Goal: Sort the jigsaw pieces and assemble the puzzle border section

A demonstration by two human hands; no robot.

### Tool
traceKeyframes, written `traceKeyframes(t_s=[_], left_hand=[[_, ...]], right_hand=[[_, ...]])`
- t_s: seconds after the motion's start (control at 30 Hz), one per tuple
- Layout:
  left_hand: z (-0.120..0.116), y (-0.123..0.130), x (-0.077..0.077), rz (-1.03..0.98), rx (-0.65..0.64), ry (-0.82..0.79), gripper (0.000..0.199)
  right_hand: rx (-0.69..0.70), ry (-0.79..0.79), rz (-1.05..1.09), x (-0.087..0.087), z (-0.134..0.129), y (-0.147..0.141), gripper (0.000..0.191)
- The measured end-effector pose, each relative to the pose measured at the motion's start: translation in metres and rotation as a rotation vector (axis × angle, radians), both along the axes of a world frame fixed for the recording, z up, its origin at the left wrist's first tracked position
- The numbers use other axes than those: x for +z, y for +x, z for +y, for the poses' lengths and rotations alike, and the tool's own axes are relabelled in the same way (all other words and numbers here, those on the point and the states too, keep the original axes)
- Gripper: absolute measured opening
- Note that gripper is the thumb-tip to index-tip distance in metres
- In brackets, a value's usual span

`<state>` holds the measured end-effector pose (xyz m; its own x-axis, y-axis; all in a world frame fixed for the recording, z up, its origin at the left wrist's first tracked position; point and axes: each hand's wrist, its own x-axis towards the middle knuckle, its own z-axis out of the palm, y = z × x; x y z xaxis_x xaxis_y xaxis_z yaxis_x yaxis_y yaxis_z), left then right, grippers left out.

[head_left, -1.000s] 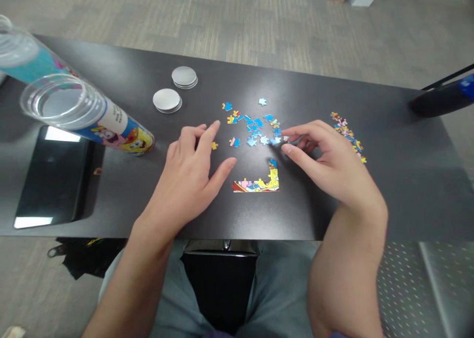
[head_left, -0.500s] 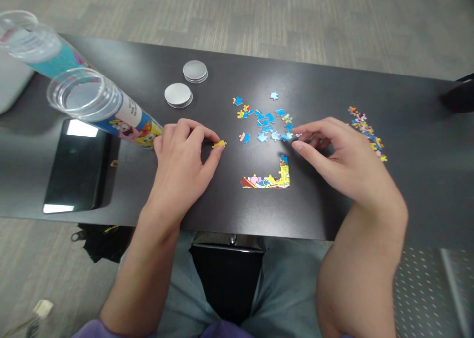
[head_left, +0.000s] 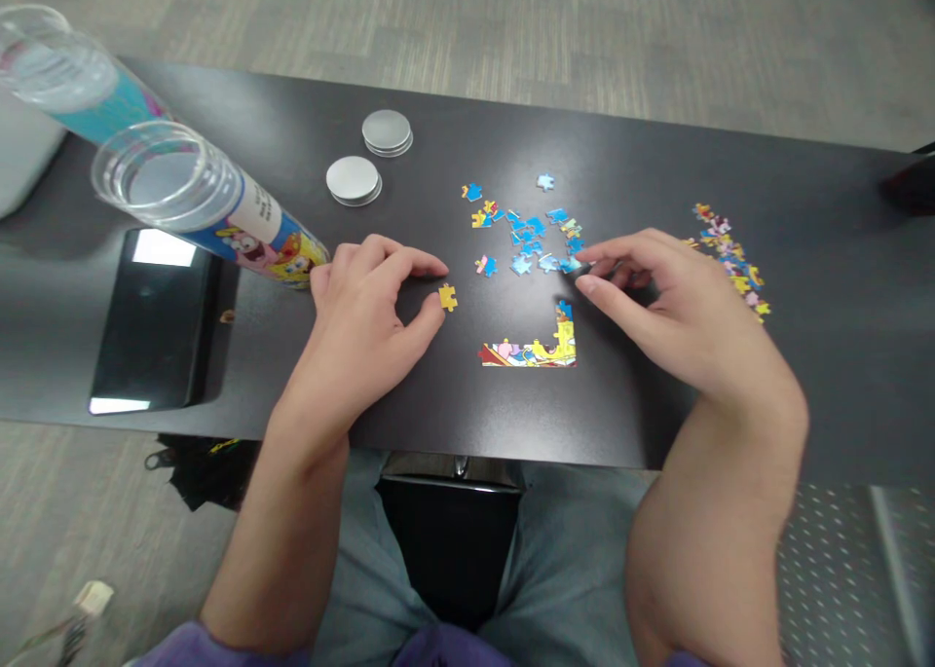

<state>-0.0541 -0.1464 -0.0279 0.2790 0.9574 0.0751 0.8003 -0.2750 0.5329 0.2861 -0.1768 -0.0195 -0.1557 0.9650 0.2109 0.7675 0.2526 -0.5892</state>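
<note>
My left hand [head_left: 372, 321] rests on the dark table, thumb and forefinger apart. A yellow jigsaw piece [head_left: 448, 297] lies at its thumb tip. My right hand [head_left: 657, 302] hovers with thumb and forefinger slightly parted, beside a scatter of blue jigsaw pieces [head_left: 537, 227]; its other fingers curl underneath, partly hidden. Below the scatter, an L-shaped joined puzzle section [head_left: 530, 354] shows a straight bottom edge and a short right side topped with blue.
Multicoloured pieces [head_left: 739, 276] lie in a strip beyond my right hand. Left of my left hand stand a clear-topped cartoon tube [head_left: 255, 229], a second tube [head_left: 109, 102] and a black tablet-like device [head_left: 150, 321]. Silver discs [head_left: 354, 178] sit in two stacks toward the back.
The yellow piece, earlier pinched between my left thumb and forefinger, now lies flat on the table, and those fingers have parted. My right hand has barely moved.
</note>
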Motion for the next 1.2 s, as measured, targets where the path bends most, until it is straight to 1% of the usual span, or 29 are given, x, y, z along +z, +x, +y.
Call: traceKeyframes(t_s=[0.13, 0.37, 0.53, 0.63, 0.8, 1.0, 1.2], left_hand=[[-0.0014, -0.0017, -0.0012, -0.025, -0.036, -0.017, 0.032], [-0.0013, -0.0022, -0.003, -0.021, -0.037, 0.008, 0.027], [-0.0006, -0.0026, -0.0012, -0.024, -0.035, 0.008, 0.022], [0.0009, -0.0031, -0.0006, -0.022, -0.047, 0.005, 0.025], [0.0034, -0.0037, -0.0029, -0.021, -0.049, 0.017, 0.019], [0.004, -0.0034, -0.0041, -0.034, -0.052, 0.02, 0.023], [0.0064, -0.0043, -0.0005, 0.001, -0.068, 0.0, 0.024]], right_hand=[[0.002, 0.0, -0.011, 0.0002, -0.0004, -0.0001, 0.038], [0.005, -0.016, -0.01, -0.0013, -0.0005, -0.001, 0.039], [0.008, -0.015, -0.013, -0.0014, -0.0001, -0.0019, 0.041], [0.008, -0.03, -0.006, -0.0008, 0.0002, -0.0017, 0.042], [0.013, -0.037, 0.005, -0.0005, 0.0006, -0.001, 0.043], [0.007, -0.022, 0.008, -0.0031, 0.0001, 0.0, 0.04], [0.007, -0.016, 0.014, -0.0047, 0.0006, 0.0018, 0.035]])
